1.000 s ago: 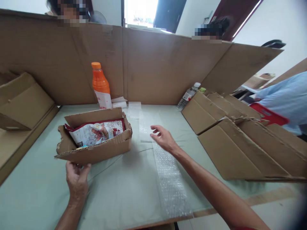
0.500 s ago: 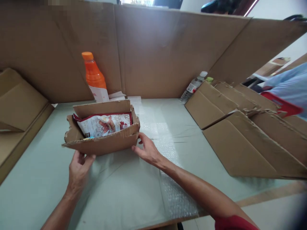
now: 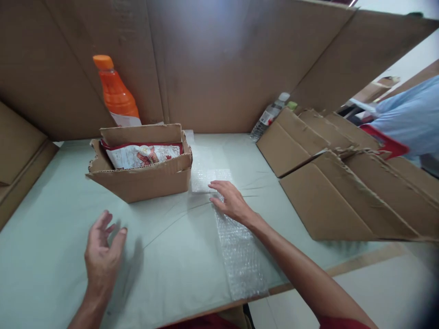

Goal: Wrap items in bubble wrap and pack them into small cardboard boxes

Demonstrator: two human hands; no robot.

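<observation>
An open-topped cardboard box point(image 3: 157, 185) with torn edges stands on the pale green table cover point(image 3: 178, 260). Inside it lies a white and dark red printed packet point(image 3: 147, 155). My left hand point(image 3: 103, 244) is off the box, nearer to me, with its fingers apart and nothing in them. To the right of the box, my right hand point(image 3: 229, 200) hovers over or rests on a strip of bubble wrap point(image 3: 240, 256); whether it touches, I cannot tell. Its fingers are spread and hold nothing.
Behind the box stands an orange bottle point(image 3: 118, 93). A clear water bottle point(image 3: 269, 116) leans by several cardboard boxes point(image 3: 339, 201) on the right. A tall cardboard wall point(image 3: 222, 68) closes the back. At far right is a person's light blue sleeve point(image 3: 411, 114).
Both hands have let go of the cardboard box, which now stands on the table. My right hand has moved away to the right, my left hand back toward me. The view has shifted.
</observation>
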